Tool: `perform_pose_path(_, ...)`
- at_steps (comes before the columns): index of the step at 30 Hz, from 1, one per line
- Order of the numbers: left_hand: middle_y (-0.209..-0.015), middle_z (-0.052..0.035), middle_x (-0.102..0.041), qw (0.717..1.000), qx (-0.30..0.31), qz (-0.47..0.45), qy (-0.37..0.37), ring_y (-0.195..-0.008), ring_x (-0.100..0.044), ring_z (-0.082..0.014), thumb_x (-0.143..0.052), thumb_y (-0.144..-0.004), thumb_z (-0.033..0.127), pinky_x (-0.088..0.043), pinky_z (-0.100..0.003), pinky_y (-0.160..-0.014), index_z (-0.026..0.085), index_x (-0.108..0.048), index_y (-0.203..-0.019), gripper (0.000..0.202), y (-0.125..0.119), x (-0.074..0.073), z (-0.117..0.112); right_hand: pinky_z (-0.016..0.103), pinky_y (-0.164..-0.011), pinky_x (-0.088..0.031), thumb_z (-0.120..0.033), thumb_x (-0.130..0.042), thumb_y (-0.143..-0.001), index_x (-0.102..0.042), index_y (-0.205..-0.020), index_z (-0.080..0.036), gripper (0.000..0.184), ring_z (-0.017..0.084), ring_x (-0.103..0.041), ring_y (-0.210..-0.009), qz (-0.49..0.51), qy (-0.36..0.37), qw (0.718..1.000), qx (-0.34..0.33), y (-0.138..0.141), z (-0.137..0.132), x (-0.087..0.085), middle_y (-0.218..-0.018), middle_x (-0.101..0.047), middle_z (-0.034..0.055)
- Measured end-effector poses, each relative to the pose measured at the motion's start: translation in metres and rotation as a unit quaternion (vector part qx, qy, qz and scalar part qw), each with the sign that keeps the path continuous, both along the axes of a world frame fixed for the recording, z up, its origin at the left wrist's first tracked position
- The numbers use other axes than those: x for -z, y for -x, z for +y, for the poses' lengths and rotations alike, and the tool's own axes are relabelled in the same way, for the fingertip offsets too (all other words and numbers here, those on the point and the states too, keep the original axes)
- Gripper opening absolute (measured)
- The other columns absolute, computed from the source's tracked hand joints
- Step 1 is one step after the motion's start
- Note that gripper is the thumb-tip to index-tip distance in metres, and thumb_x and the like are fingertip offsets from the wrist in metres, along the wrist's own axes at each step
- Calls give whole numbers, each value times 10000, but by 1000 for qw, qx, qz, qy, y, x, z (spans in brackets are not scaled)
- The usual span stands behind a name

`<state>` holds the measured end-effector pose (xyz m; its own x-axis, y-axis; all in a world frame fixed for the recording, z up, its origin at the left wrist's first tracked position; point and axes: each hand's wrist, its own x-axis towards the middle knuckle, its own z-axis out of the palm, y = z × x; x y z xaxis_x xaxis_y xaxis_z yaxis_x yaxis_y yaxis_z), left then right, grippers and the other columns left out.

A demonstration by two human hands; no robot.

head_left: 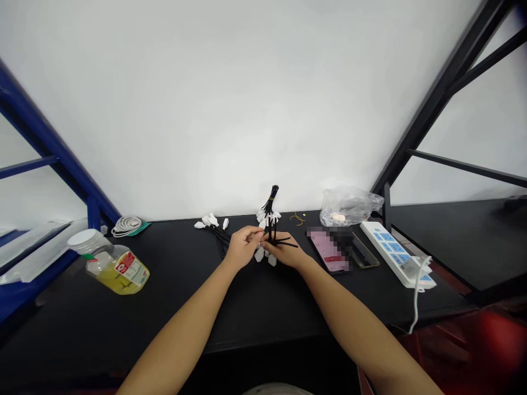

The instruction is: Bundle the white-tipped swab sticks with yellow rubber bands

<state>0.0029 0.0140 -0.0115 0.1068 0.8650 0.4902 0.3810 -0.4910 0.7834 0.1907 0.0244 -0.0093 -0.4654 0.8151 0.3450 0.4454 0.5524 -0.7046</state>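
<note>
Upright btw both palms: bundle of thin black plastic cable ties w/ white tags, long axis running straight up from the grip, tips well above both hands, tags clustered around mid-stems & below.

On L side, left hand: thumb & forefinger clenched on the stems, contact by fingertips only. On R side, right hand: fingers curled closed round the same stems, a few loose black tails poking out sideways to the R. Stems nearer R palm than L palm.

Just L of the hands, lying flat on matte black tabletop: smaller bunch of black ties w/ white tags. Just past R hand: thin yellow wire scrap. Further R: pink smartphone, screen pixelated, clear plastic bag, white power strip w/ blue switches. Far L: clear plastic jar w/ white lid, coil of white cable.
</note>
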Motion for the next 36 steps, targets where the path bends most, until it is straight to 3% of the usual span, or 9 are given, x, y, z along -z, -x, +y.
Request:
perform_pose_path(4,-1158,-87,-699,980,-62,190,-17,-1101,-632,-242,-519,-913,219,-486,-378,-992,211,-718,-1104,276,40,-5,16,279,-715,-497,-364,-599,-925,-722,-876,-222,195,168,-650,-737,-27,10,999,28,2,-2,-1,-811,-742,29)
perform_pose_path(8,-1225,-103,-678,906,-158,380,98,-1199,-571,-323,-504,-786,44,-392,-490,-1057,231,-742,-1058,407,74,-1,25,272,-693,-483,-370,-601,-919,-719,-877,-222,194,161,-646,-728,-37,14,999,37,1,-1,-2,-806,-739,22)
perform_pose_path(10,-1237,-106,-674,887,-179,405,128,-1210,-559,-337,-499,-791,49,-358,-528,-1060,245,-747,-1032,397,81,3,26,270,-686,-480,-375,-601,-918,-719,-877,-222,198,161,-645,-729,-39,15,999,35,1,-1,-2,-804,-736,22)
perform_pose_path(16,-1213,-126,-683,876,-192,423,129,-1181,-557,-363,-535,-882,195,-265,-602,-1073,260,-757,-1002,261,79,4,26,272,-710,-478,-379,-618,-910,-717,-880,-237,176,158,-649,-751,-34,22,998,43,2,-2,-1,-831,-740,9)
perform_pose_path(22,-1182,-108,-695,868,-197,436,129,-1178,-546,-364,-598,-893,286,-263,-589,-1066,294,-770,-1019,213,77,5,26,264,-696,-477,-372,-612,-910,-718,-879,-228,182,156,-653,-748,-37,28,998,43,2,-3,-4,-822,-742,11)
perform_pose_path(26,-1083,-103,-717,879,-244,400,95,-1125,-576,-344,-567,-921,292,-274,-574,-1062,284,-781,-985,223,75,3,25,262,-682,-474,-374,-615,-905,-715,-873,-224,183,157,-652,-731,-36,34,998,49,2,-4,-7,-801,-740,9)
perform_pose_path(30,-1008,-99,-713,917,-282,282,-7,-1035,-620,-303,-545,-932,306,-332,-539,-1050,238,-764,-1014,243,73,-5,25,263,-691,-477,-370,-614,-906,-713,-883,-231,173,157,-655,-738,-37,29,998,45,2,-4,-6,-803,-737,7)
perform_pose_path(33,-945,-77,-703,963,-230,117,-74,-928,-649,-237,-574,-911,349,-470,-416,-927,199,-736,-975,230,63,-13,22,268,-704,-484,-381,-612,-910,-714,-901,-239,175,160,-659,-753,-34,21,998,41,2,-4,-5,-822,-740,6)
perform_pose_path(36,-840,-41,-698,986,-146,-64,-45,-766,-658,-177,-633,-871,394,-530,-323,-767,180,-701,-961,241,39,-17,13,281,-746,-495,-412,-638,-896,-718,-1005,-254,208,170,-672,-808,-29,14,998,53,1,-4,-3,-912,-751,12)
